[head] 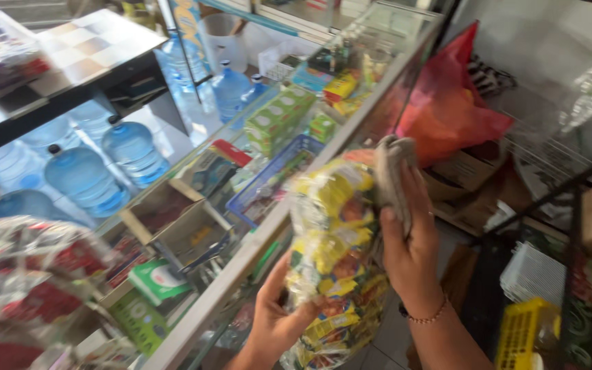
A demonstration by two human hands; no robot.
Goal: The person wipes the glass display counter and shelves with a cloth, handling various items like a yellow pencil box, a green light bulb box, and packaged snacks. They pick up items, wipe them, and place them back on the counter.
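Observation:
A clear plastic bag (pixel 334 253) stuffed with small yellow, red and green packets stands upright in front of me, beside the metal edge of a glass display counter (pixel 241 257). My left hand (pixel 275 315) grips the bag's lower left side from below. My right hand (pixel 409 240) presses against the bag's right side and also holds a grey cloth (pixel 390 168) folded over its fingers near the bag's top. A thin beaded bracelet (pixel 427 318) circles my right wrist.
Inside the counter lie green boxes (pixel 279 116), a blue basket (pixel 268 181) and cardboard trays. Large blue water bottles (pixel 87 175) stand on the floor beyond. A red plastic bag (pixel 447 103) hangs right, above cardboard boxes; a yellow crate (pixel 525 332) sits lower right.

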